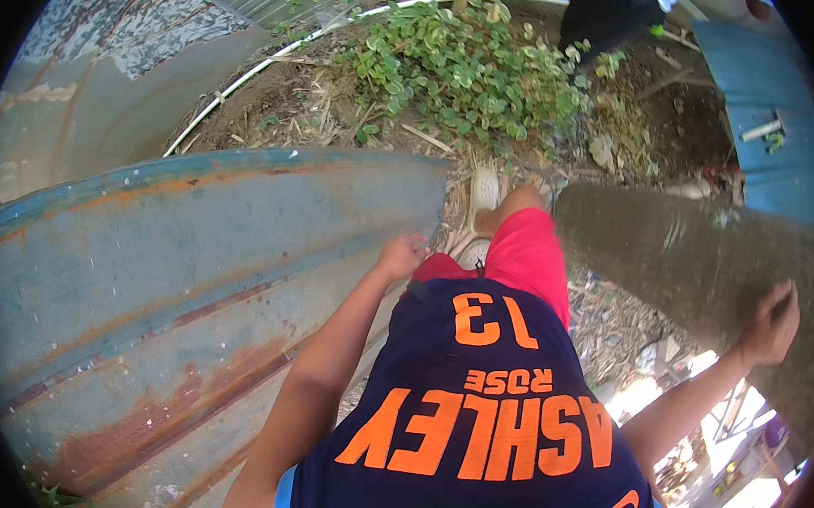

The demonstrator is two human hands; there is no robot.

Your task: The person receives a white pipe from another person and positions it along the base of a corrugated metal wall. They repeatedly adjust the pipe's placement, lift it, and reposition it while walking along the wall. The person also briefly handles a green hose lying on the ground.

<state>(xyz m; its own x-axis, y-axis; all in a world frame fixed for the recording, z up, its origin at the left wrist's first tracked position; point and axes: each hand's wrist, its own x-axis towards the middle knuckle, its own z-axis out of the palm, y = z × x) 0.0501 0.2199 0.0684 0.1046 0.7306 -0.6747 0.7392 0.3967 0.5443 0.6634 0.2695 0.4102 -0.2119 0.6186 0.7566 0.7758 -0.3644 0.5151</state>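
Observation:
My left hand [402, 255] is low by my left thigh, its fingers curled in, and nothing shows in them. It is close to the right end of a large, rusty blue metal sheet [196, 212], and no contact can be made out. Out to the right, my right hand [771, 325] has bent fingers with a dark patch between them; whether that is a small thing or shadow is unclear. Behind that hand lies a broad grey-brown slab [670, 236]. My feet, in pale shoes [485, 189], are on the ground between sheet and slab.
Leafy green plants [470, 70] grow ahead, with a white pipe [253, 76] curving behind them. Another person in dark trousers [607, 4] bends at the far right, near a blue sheet [759, 88]. Dry litter and scraps cover the ground. A grey metal wall [105, 115] stands far left.

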